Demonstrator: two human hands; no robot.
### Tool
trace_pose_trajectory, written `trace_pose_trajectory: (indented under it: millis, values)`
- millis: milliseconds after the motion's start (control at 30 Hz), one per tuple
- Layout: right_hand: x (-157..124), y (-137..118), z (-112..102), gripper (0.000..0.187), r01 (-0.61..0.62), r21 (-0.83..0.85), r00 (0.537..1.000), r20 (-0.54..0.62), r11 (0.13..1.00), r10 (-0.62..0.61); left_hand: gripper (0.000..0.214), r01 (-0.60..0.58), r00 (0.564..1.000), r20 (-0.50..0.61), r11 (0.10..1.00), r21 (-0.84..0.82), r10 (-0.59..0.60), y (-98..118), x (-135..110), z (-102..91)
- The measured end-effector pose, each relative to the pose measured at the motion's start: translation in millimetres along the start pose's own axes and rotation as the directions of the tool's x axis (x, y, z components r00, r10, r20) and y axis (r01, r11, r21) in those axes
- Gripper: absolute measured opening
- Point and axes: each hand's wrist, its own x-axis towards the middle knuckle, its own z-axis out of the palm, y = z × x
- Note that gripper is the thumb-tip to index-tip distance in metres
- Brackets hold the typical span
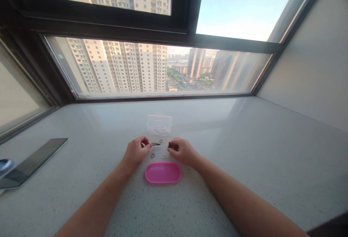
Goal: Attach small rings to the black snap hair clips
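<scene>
My left hand (138,150) pinches a slim black hair clip (155,144) whose tip points right. Across from it, my right hand (182,150) is closed on a small black thing (169,145), mostly hidden by the fingers, so I cannot make out its kind. Between the hands lie a dark ring-shaped band (161,141), a second dark band (152,155) and several pale little bands (164,156). Nearer to me sits a pink oval tray (163,182), with nothing visible in it. Behind the hands lies a clear zip bag (159,124) with something pale inside.
A dark flat tablet-like device (38,164) lies on the left of the speckled white sill (261,150), with a round blue-grey object (5,165) at the frame's edge. Dark window frames (163,99) border the back, and a white wall (307,66) rises on the right.
</scene>
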Motion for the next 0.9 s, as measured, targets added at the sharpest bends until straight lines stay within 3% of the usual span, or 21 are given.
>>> trace_pose_trajectory:
  millis: [100,200,333,433,567,700,900]
  values:
    - [2,1,2,0.022,0.003,0.019,1.0,-0.022,1.0,-0.003,0.018,0.029,0.999,-0.008,0.978,-0.207,-0.031,-1,0,2.6]
    - [2,-1,4,0.022,-0.019,0.096,0.998,-0.051,0.995,0.024,0.019,0.066,0.998,0.038,0.868,-0.492,-0.054,2,0,5.6]
    - [1,-3,10,0.023,-0.125,0.36,0.992,0.035,0.925,0.12,0.018,0.076,0.997,0.054,0.733,-0.675,-0.054,11,-3,6.8]
    - [1,-5,14,0.028,-0.206,0.551,0.978,0.132,0.809,0.159,0.017,0.082,0.992,0.124,0.689,-0.72,0.011,19,-7,4.8]
    - [3,-7,15,0.028,-0.187,0.674,0.981,0.089,0.715,0.173,0.015,0.054,0.981,0.167,0.693,-0.719,0.096,27,-10,0.8]
    - [5,-7,16,0.025,-0.153,0.739,0.986,0.069,0.657,0.152,0.014,0.031,0.986,0.139,0.72,-0.693,0.091,26,-9,0.3]
    - [6,-5,19,0.02,-0.125,0.761,0.991,0.06,0.637,0.122,0.03,0.103,0.962,0.252,0.712,-0.694,0.107,20,-8,7.7]
